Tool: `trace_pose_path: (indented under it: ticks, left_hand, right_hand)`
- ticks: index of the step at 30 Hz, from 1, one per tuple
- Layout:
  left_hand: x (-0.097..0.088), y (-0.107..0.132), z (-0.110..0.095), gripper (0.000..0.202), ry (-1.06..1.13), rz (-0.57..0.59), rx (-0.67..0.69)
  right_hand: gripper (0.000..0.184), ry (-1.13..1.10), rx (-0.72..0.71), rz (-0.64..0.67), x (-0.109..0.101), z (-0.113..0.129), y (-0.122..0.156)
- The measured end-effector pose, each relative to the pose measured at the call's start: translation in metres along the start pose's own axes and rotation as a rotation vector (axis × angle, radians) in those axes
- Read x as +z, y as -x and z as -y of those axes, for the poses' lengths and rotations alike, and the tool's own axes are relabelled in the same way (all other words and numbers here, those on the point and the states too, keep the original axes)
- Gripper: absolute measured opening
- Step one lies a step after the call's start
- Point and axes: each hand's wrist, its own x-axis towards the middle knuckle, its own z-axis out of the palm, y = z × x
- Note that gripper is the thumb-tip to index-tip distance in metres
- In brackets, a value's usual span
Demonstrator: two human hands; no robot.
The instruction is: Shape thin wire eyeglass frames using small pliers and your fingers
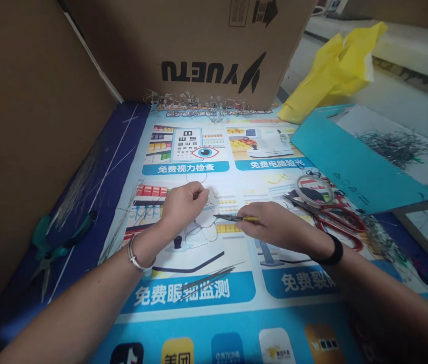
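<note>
My left hand (185, 202) is closed in a pinch on a thin wire (216, 233), which is bent into rounded loops below the fingertips. Around yellow-handled pointed pliers (231, 218), the fingers of my right hand (274, 222) are wrapped. The pliers' tip points left and lies close beside the bent wire; whether it touches cannot be made out. Under both hands is a printed poster sheet (237, 298). A small bundle of straight dark wires (212, 280) lies on it, nearer to me.
Red-handled scissors (339, 225) and a round clear item (315, 189) lie right. Teal-handled pliers (49, 253) and loose wires (75, 189) lie left. A cardboard box (206, 30) stands behind, with wire pieces (214, 103) along its base. A turquoise folder (354, 162) and yellow bag (328, 76) are at right.
</note>
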Motion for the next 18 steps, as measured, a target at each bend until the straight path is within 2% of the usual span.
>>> trace_pose_path:
  ticks: [6, 11, 14, 18]
  left_hand:
    - [-0.003, 0.002, -0.002, 0.019, -0.015, -0.035, 0.098]
    - [-0.005, 0.000, -0.004, 0.015, -0.070, -0.103, 0.292]
    - [-0.003, -0.003, -0.002, 0.011, -0.076, -0.142, 0.359]
    - [-0.001, -0.006, 0.001, 0.009, -0.020, -0.088, 0.364]
  right_hand:
    - [0.027, 0.131, -0.027, -0.080, -0.004, -0.007, -0.001]
    - [0.026, 0.272, -0.033, -0.111, -0.015, -0.010, -0.003]
    - [0.025, 0.335, -0.050, -0.105, -0.021, -0.007, -0.006]
    - [0.025, 0.393, -0.084, -0.138, -0.023, -0.005, -0.012]
